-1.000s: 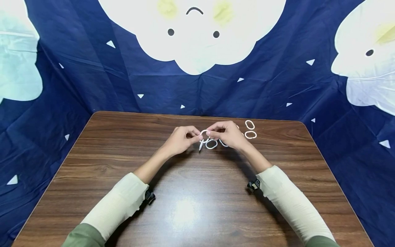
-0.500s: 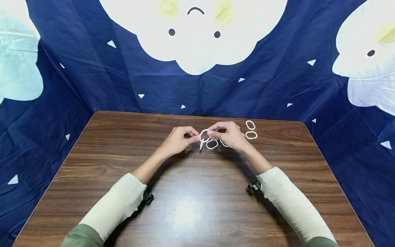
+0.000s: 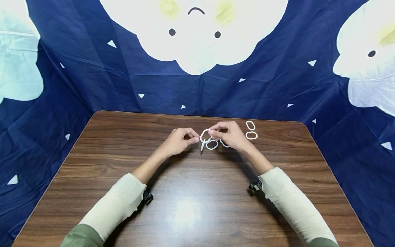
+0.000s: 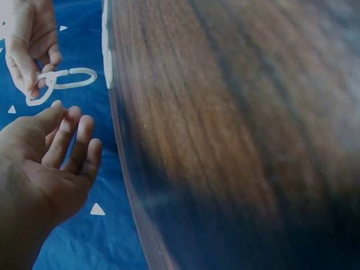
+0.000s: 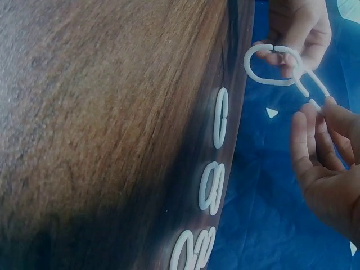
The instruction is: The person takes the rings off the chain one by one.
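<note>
My right hand [image 3: 229,134] pinches a white plastic chain link [image 3: 204,130] between thumb and fingers, above the far part of the table. A second white link [image 3: 202,146] is hooked through it and hangs below. The right wrist view shows the held link [image 5: 320,84] threaded through the hanging link [image 5: 248,68], which has a small gap in its loop. Just left of the pair, my left hand [image 3: 181,140] has its fingertips close beside the held link. In the left wrist view, that hand [image 4: 53,163] has its fingers loosely bent, with nothing between them.
Several loose white links lie on the wooden table [image 3: 123,164]: one link [image 3: 211,149] just behind the hanging pair, another link [image 3: 251,138] farther right. Along the edge, more links [image 5: 220,132] show in the right wrist view. A blue cloud-print cloth [image 3: 166,82] stands behind the table.
My left fingertips have let go of the held link and drawn slightly left. The linked pair stays in my right hand, with the second link hanging down.
</note>
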Tool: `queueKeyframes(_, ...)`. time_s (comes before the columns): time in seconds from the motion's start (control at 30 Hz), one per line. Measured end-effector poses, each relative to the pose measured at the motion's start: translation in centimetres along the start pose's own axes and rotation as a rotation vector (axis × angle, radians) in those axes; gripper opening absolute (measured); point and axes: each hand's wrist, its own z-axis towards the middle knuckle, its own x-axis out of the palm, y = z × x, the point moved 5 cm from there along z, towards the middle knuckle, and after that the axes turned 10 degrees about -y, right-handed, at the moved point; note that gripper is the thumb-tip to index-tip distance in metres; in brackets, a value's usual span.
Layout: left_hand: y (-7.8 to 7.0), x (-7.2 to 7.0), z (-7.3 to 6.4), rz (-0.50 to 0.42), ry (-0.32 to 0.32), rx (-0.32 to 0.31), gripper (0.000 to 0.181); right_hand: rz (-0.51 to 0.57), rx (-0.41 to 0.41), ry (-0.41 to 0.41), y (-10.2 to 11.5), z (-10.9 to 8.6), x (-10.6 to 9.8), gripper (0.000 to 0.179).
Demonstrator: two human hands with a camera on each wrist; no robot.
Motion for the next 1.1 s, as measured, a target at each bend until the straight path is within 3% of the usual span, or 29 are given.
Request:
queueKeyframes(0.37,0.2,1.1,0.3,0.015,0.052,0.019,0.016,0.062,0.01,0.001,0.6,0.1,0.1,0.018)
queueKeyframes(1.1,-0.2,1.4,0.1,-0.046,0.119,0.054,0.004,0.123,0.012,0.005,1.3,0.3,0.6,0.025)
